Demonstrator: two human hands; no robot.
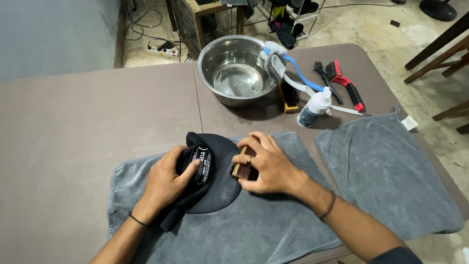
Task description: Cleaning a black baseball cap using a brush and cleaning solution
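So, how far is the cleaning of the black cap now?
Set out: two grey towels, a steel bowl and spare brushes. In hand: the left hand pins the black cap while the right hand presses a wooden brush on it. No foam shows; the bottle lies unused.

Left hand (163, 183) pins black cap (215, 181); right hand (266, 164) presses wooden brush (241, 168) on it.
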